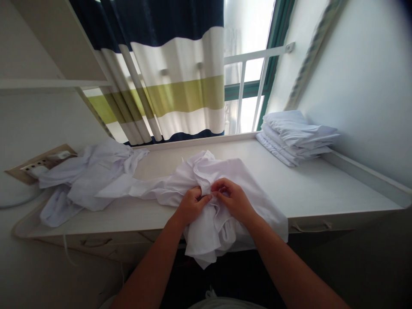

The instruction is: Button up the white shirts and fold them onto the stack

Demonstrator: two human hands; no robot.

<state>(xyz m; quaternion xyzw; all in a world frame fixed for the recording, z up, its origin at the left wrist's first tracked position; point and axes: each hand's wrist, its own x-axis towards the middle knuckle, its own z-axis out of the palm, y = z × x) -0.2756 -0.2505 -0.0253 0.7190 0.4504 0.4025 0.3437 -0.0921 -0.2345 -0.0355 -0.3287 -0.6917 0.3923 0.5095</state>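
Observation:
A white button-front shirt (247, 180) lies spread over the desk, its lower part hanging past the front edge. One sleeve stretches out to the left. Both hands meet at the front placket, below the collar. My left hand (192, 204) is closed on the cloth there, thumb pointing right. Close beside it, my right hand (230, 195) pinches the placket edge between thumb and fingers. A small button shows just above the hands. Whatever sits right between the fingertips is too small to make out.
A crumpled heap of white clothes (96, 171) lies at the left, against a power strip (41, 163) with plugs. At the back right stands a stack of folded white shirts (292, 135). A striped curtain (180, 94) hangs behind the white desk (322, 193), which has drawer handles in front.

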